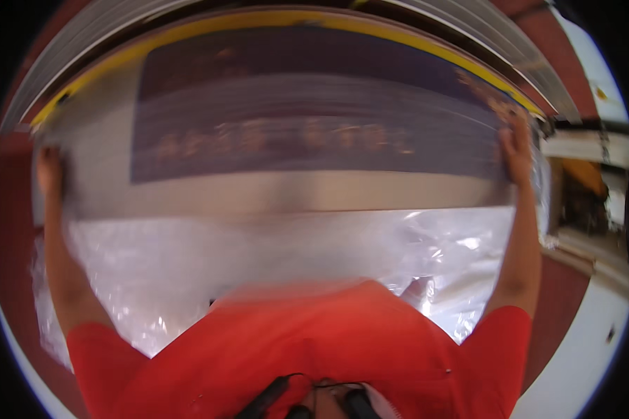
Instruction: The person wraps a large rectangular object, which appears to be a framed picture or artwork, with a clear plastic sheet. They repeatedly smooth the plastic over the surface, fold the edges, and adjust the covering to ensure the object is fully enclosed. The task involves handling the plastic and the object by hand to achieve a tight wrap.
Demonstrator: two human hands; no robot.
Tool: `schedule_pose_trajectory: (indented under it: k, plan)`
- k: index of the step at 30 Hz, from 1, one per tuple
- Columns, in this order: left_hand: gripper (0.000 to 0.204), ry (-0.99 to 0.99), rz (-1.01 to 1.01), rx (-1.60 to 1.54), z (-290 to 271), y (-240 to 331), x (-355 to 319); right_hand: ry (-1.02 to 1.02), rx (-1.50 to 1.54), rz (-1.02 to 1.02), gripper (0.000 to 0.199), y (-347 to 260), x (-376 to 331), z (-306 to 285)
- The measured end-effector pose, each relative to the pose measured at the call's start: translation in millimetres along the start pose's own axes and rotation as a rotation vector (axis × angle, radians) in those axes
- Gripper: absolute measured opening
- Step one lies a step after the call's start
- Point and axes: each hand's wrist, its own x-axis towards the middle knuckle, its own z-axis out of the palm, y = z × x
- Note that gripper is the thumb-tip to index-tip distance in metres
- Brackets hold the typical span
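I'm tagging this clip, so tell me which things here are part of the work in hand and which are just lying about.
In hand:
- large flat panel, dark print on its face, blurred
- left hand at its left edge
- right hand at its right edge
- clear plastic wrap beneath it

Lying about:
- cluttered shelf at right
- red floor

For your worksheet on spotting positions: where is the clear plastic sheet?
In the head view, the clear plastic sheet hangs centrally below the large panel, above the red shirt.

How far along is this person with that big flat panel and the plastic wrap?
Partly along, it seems. The clear plastic wrap already hangs loose off the near half of the large flat panel. In hand: the left hand and right hand grip its two side edges. Whether the far half is bare or covered is lost in blur.
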Motion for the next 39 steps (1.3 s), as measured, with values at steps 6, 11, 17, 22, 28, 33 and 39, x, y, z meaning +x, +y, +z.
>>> schedule_pose_trajectory:
  k: [6, 11, 17, 22, 28, 33, 39]
  plan:
    - [0.037, 0.088, -0.097, -0.114, -28.9, 69.9, -6.9, 0.172, -0.601, 0.069, 0.050, -10.8, 74.6, -9.6]
    - [0.029, 0.123, -0.203, -0.194, -47.3, 76.3, -21.9, -0.586, 1.140, -0.191, 0.026, -384.1, 65.2, -70.9]
    - [0.032, 0.150, -0.162, -0.238, -32.3, 76.7, -13.3, -0.904, 0.949, -0.717, 0.049, -617.8, -30.5, -68.6]
    - [0.035, 0.036, -0.043, -0.186, -20.1, 69.3, 0.8, -1.541, 1.888, -0.503, 0.016, -599.1, -25.9, -53.8]
    - [0.037, -0.026, -0.114, -0.234, -9.8, 57.3, 14.6, -0.047, 1.123, -0.531, 0.039, -362.4, -51.9, -151.7]
    - [0.039, 0.000, -0.109, -0.120, 22.4, 25.1, 26.8, 0.215, 1.910, 0.061, 0.048, -282.5, -80.2, -183.6]
    - [0.042, 0.078, -0.013, -0.114, 67.6, -13.7, 62.2, 0.348, 1.062, 0.724, 0.032, -123.8, -127.5, -192.2]
